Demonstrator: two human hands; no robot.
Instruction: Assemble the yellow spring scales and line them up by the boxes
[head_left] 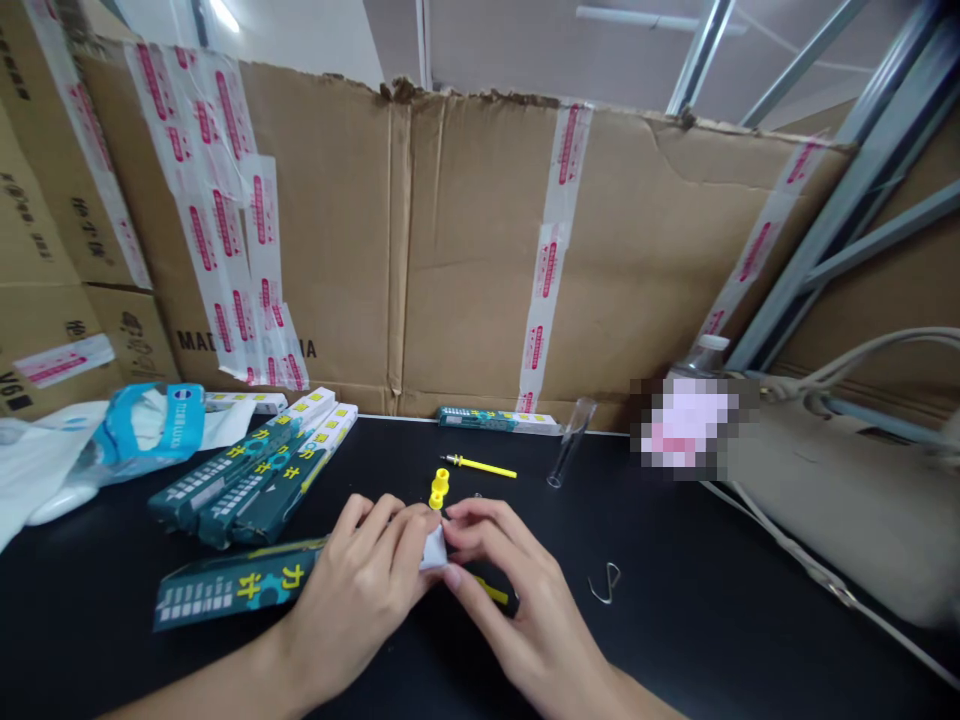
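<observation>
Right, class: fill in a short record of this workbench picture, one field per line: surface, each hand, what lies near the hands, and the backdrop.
surface: black table
left hand: pinches white piece
right hand: pinches the same piece
by left hand: green box, lying flat
behind hands: yellow part, yellow stick, clear tube
right of hands: wire hook
far left: stacked boxes, blue pack
backdrop: taped cardboard

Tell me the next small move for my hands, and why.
Likely unfold the small white piece: the left hand and right hand both pinch it at the fingertips above the green box, while the yellow pen lies untouched behind.
</observation>
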